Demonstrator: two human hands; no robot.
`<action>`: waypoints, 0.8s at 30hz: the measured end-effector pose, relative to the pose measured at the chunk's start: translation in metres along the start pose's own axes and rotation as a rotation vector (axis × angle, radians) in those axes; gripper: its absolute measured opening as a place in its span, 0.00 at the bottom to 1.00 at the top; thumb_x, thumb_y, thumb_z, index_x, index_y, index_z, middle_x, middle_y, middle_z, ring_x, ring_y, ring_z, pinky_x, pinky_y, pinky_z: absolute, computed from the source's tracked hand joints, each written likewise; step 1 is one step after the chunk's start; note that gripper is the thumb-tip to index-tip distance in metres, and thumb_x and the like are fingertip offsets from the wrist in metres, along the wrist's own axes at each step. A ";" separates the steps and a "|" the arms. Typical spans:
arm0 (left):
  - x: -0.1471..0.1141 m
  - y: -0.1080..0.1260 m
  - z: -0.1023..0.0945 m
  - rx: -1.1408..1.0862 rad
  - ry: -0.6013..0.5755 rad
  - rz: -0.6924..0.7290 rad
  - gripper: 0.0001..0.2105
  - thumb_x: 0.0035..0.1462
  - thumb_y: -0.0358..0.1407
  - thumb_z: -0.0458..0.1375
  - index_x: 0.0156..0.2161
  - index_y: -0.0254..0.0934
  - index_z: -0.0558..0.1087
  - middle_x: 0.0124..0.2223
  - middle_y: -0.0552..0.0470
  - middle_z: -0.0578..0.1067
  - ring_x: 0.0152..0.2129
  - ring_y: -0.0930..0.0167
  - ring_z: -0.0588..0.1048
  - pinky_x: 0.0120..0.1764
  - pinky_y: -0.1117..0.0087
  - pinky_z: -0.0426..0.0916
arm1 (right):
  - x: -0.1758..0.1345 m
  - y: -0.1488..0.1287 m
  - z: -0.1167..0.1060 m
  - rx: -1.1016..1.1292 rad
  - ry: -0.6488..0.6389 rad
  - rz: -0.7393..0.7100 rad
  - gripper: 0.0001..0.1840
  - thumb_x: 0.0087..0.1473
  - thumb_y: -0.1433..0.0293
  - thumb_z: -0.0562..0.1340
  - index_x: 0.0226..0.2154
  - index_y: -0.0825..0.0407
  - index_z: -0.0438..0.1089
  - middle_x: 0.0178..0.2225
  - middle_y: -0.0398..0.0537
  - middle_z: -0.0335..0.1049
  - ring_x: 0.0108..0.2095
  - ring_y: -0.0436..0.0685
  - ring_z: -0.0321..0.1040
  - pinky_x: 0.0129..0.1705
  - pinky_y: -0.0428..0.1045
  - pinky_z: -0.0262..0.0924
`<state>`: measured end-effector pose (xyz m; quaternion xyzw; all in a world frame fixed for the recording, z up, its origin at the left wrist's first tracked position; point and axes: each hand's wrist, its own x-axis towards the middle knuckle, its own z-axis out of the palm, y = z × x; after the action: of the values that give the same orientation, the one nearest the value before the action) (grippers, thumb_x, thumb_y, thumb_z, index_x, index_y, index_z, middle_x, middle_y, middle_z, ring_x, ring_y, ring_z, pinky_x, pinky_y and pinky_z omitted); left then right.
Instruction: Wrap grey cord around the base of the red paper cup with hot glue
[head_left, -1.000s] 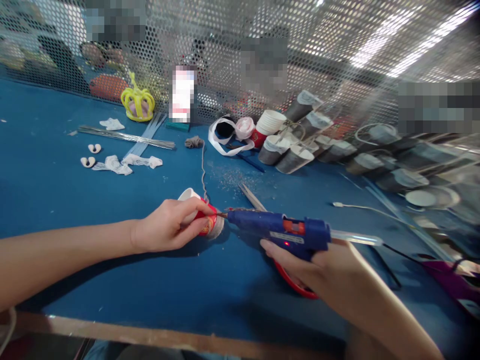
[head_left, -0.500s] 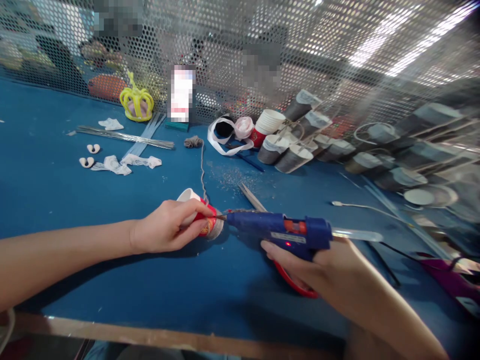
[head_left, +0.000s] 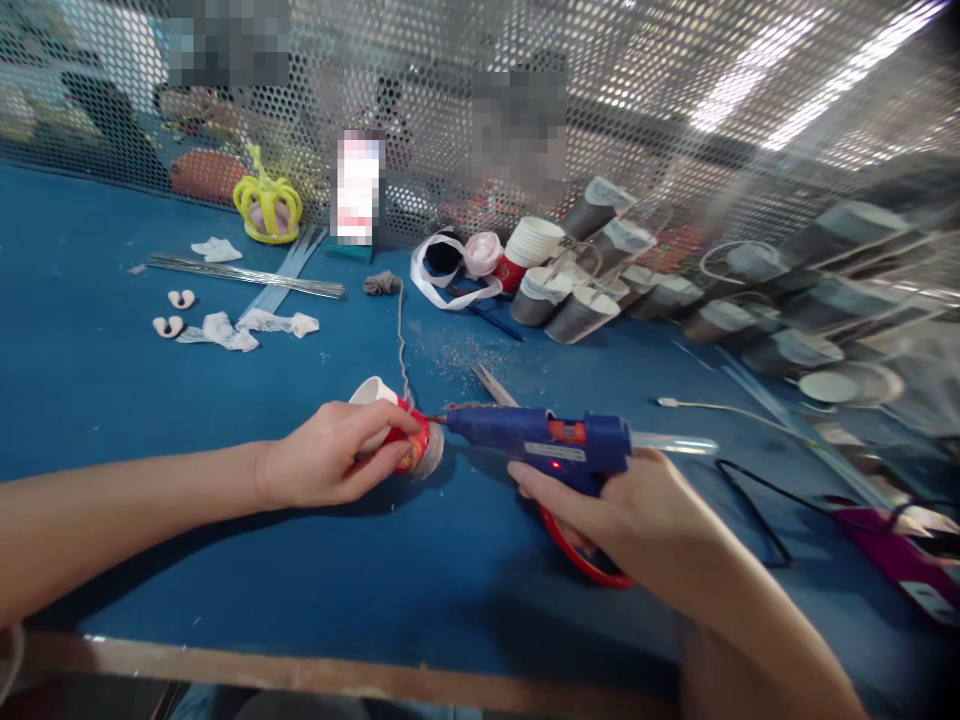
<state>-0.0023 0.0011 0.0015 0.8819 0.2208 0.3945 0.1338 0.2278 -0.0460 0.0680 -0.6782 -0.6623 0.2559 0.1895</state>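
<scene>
My left hand [head_left: 337, 452] is closed around a red and white paper cup [head_left: 369, 391] lying tilted, its open white mouth facing away to the left. Grey yarn [head_left: 429, 452] is wound around the cup's base end, and a strand runs back to a small yarn bundle [head_left: 382, 284]. In my right hand [head_left: 600, 510] is a blue glue gun [head_left: 525, 436] with a clear glue stick in its rear and a red light lit. Its nozzle points left, at the yarn-wrapped end of the cup. Scissors [head_left: 585, 566] with red handles lie partly hidden beneath the right hand and gun.
A perforated metal screen [head_left: 435, 120] stands behind the blue table [head_left: 300, 590]. Several grey-wrapped cups [head_left: 581, 316] lie at the back right, beside white ribbon [head_left: 420, 285]. Metal wires [head_left: 247, 275], lace scraps [head_left: 229, 332] and a yellow basket-like piece [head_left: 268, 205] sit at the left.
The glue gun in my right hand has shifted slightly left and up, its nozzle now near the cup's upper edge. My left hand still holds the cup; the view has moved a little.
</scene>
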 end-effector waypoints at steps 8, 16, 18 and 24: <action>-0.001 -0.001 0.001 -0.001 0.006 0.013 0.05 0.60 0.30 0.48 0.40 0.34 0.65 0.24 0.56 0.72 0.17 0.77 0.70 0.21 0.80 0.61 | -0.002 0.001 0.001 0.034 -0.048 0.123 0.16 0.44 0.57 0.60 0.16 0.49 0.60 0.10 0.38 0.57 0.12 0.47 0.52 0.13 0.44 0.51; -0.001 0.000 0.000 -0.021 -0.017 -0.006 0.06 0.59 0.29 0.48 0.41 0.34 0.64 0.22 0.57 0.72 0.16 0.78 0.69 0.21 0.80 0.61 | -0.005 0.004 -0.003 0.056 -0.077 0.071 0.13 0.46 0.57 0.60 0.21 0.49 0.64 0.09 0.36 0.56 0.10 0.48 0.53 0.11 0.44 0.51; -0.001 0.000 0.000 -0.024 -0.024 -0.019 0.07 0.59 0.30 0.48 0.42 0.34 0.64 0.23 0.57 0.73 0.16 0.78 0.69 0.21 0.80 0.62 | -0.005 0.004 -0.004 0.065 -0.088 0.063 0.13 0.46 0.58 0.59 0.21 0.50 0.65 0.09 0.36 0.56 0.10 0.48 0.53 0.10 0.44 0.50; -0.001 0.000 0.000 -0.027 -0.031 -0.043 0.06 0.59 0.29 0.48 0.41 0.33 0.65 0.25 0.54 0.75 0.18 0.77 0.72 0.23 0.79 0.64 | -0.003 0.006 0.000 0.072 -0.021 0.006 0.15 0.47 0.58 0.59 0.18 0.49 0.64 0.08 0.37 0.57 0.10 0.48 0.53 0.11 0.44 0.50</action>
<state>-0.0031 0.0007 0.0008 0.8810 0.2324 0.3807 0.1575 0.2322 -0.0495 0.0646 -0.6704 -0.6525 0.2872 0.2057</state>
